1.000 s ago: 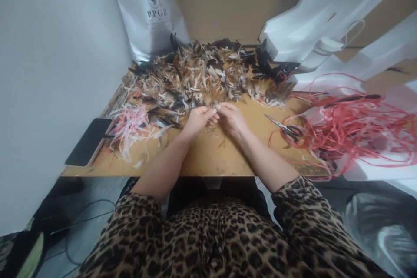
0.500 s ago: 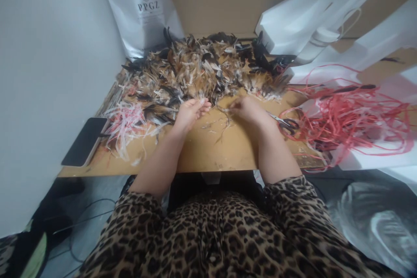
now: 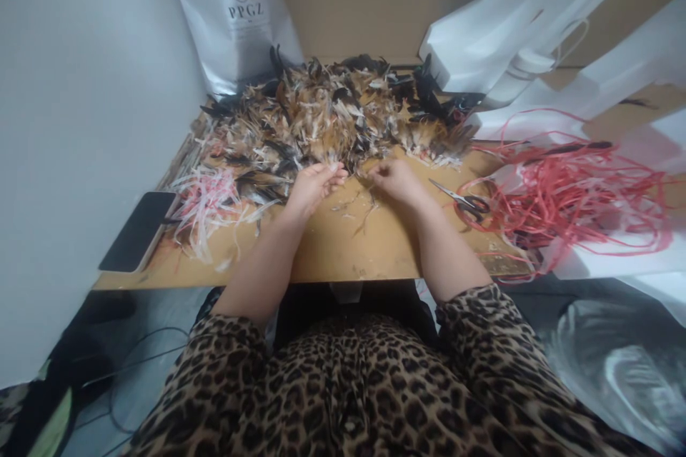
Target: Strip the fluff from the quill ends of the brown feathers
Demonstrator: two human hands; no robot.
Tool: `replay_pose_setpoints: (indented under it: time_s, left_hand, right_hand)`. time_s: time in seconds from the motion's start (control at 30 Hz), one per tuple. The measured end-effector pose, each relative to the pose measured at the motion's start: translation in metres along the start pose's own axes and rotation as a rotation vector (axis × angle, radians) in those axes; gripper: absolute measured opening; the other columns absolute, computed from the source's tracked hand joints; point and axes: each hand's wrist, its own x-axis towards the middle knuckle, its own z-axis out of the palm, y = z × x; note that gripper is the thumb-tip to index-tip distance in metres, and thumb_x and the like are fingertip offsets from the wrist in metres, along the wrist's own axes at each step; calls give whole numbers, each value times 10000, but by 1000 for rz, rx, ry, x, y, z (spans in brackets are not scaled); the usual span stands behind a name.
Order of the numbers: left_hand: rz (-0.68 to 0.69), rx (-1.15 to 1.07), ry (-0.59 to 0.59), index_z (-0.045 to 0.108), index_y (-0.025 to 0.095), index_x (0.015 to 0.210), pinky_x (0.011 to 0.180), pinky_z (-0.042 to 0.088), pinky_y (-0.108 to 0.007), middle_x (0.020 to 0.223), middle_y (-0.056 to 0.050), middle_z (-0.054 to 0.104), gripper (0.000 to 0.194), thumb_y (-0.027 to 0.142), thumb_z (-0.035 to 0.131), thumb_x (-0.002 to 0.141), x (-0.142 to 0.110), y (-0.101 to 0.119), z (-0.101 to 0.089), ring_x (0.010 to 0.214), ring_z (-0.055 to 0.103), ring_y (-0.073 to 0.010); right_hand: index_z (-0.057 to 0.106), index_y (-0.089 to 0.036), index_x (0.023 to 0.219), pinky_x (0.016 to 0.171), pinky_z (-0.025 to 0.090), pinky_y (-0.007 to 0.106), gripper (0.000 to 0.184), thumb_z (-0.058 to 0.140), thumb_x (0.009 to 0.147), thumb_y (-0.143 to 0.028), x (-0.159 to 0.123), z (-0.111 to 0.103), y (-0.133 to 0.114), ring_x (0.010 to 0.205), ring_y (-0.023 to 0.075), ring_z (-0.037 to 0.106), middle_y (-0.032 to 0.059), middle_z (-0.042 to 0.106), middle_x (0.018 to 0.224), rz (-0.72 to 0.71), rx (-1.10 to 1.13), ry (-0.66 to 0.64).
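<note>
A large pile of brown, black and white feathers (image 3: 300, 114) covers the back of the wooden table. My left hand (image 3: 316, 187) is at the pile's front edge, its thumb and fingers pinched on the pale base of a small bunch of brown feathers (image 3: 333, 141) that fans out above them. Just to its right, my right hand (image 3: 396, 180) is closed in a pinch close to the dark feather ends. Whatever lies between its fingertips is too small to make out. Thin dark feather scraps (image 3: 369, 211) lie on the table between my hands.
Scissors (image 3: 461, 198) lie right of my right hand, beside a tangle of red plastic ribbon (image 3: 573, 193). Pink and white strips (image 3: 206, 203) and a phone (image 3: 138, 232) are at the left. A white printed bag (image 3: 236, 36) stands behind; the table's front edge (image 3: 354, 278) is near my body.
My right hand has moved a little left, closer to my left hand, so the scissors' blades now show fully. My left hand keeps its pinch in nearly the same place.
</note>
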Motion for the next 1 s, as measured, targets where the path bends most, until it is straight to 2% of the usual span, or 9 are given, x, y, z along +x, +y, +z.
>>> replay_pose_setpoints:
  time_s: [0.07,0.13,0.27,0.4,0.6,0.87,1.0]
  left_hand:
    - [-32,-7,12,669,79,872,548,451,-144,770,-70,715,153,210,672,794,-1,2,1,589,634,-54]
    - [-65,-10,24,666,76,868,541,452,-145,770,-75,715,143,199,671,794,-2,3,3,579,633,-55]
    - [-108,-11,26,669,70,857,525,453,-138,755,-76,714,117,170,665,795,-2,2,4,573,640,-60]
    - [-139,-12,5,671,63,833,493,437,-130,732,-68,707,90,144,656,796,-2,-1,5,563,639,-59]
    - [-129,-14,-41,661,69,770,488,435,-133,718,-62,697,63,130,675,774,0,-5,4,555,634,-60]
    - [-136,-10,-64,657,64,766,488,425,-134,703,-61,695,68,101,617,807,0,-5,4,543,616,-50]
    - [-111,-19,-61,653,72,778,501,430,-133,710,-49,694,66,126,629,807,1,-5,2,552,616,-46]
  right_hand:
    - [634,-155,745,484,321,235,167,643,716,-319,-2,5,-6,454,83,422,-23,545,517,67,373,-5]
    - [631,-160,765,445,276,216,244,708,656,-364,-4,12,-13,425,62,386,-49,514,497,117,655,-28]
    - [624,-160,717,447,279,198,335,799,527,-374,-2,27,-20,458,48,414,-49,541,533,123,936,-7]
    - [629,-163,714,450,284,192,342,811,512,-370,2,40,-19,455,46,414,-52,553,511,133,987,47]
    - [633,-160,720,453,282,194,319,803,537,-359,1,50,-19,450,48,428,-36,596,534,160,1006,47]
    - [616,-187,740,570,419,230,274,786,579,-329,3,59,-16,550,81,531,-46,610,599,102,1013,94]
    - [629,-194,783,554,410,219,273,772,599,-338,3,59,-15,543,74,521,-46,618,604,94,1008,81]
